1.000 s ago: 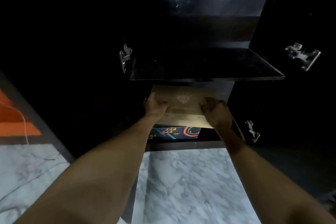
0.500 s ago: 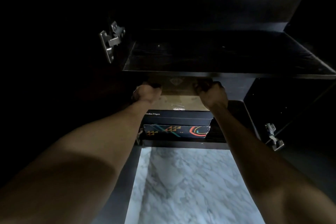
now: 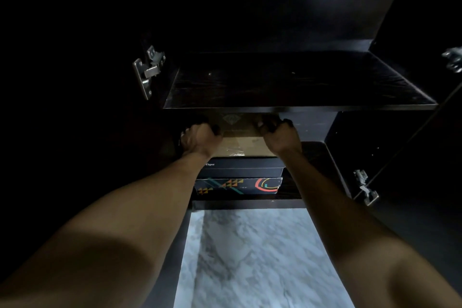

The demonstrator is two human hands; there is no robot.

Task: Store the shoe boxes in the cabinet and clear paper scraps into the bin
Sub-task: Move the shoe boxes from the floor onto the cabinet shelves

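A brown cardboard shoe box (image 3: pixel 239 141) sits on top of a stack inside the dark cabinet, under the middle shelf (image 3: pixel 297 82). My left hand (image 3: pixel 200 139) grips its left front corner and my right hand (image 3: pixel 280 137) grips its right front corner. Below it lies a dark navy box (image 3: pixel 243 169), and under that a black box with coloured triangles and a red ring (image 3: pixel 238 185). The brown box's far end is hidden beneath the shelf.
The cabinet's doors stand open, with metal hinges at the left (image 3: pixel 148 71), far right (image 3: pixel 453 59) and lower right (image 3: pixel 365 186). The bottom shelf board (image 3: pixel 315 165) extends right of the stack. White marble floor (image 3: pixel 255 257) lies below between my forearms.
Both hands have pushed the brown box deeper under the shelf, onto the stack. My head has moved closer and lower, so the navy and patterned boxes show more fully.
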